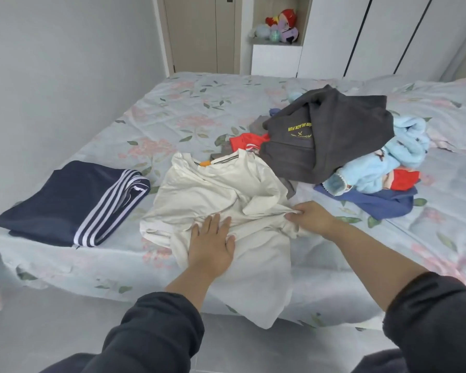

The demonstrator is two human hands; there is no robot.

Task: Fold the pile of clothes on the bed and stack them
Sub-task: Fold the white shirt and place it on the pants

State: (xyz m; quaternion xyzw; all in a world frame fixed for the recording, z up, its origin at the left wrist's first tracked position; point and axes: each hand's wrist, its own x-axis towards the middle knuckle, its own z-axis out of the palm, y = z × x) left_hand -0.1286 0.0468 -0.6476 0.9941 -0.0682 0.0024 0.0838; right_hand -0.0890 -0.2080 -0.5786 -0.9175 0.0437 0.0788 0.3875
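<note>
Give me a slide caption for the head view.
Left hand presses a crumpled cream T-shirt on the floral bed; right hand pinches its fabric.

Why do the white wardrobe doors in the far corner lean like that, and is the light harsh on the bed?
Head view: the wide-angle lens tilts the wardrobe doors near the frame edge; light on the bed is soft and even, no glare, only a faint shadow beside the left hand on the white shirt.
</note>
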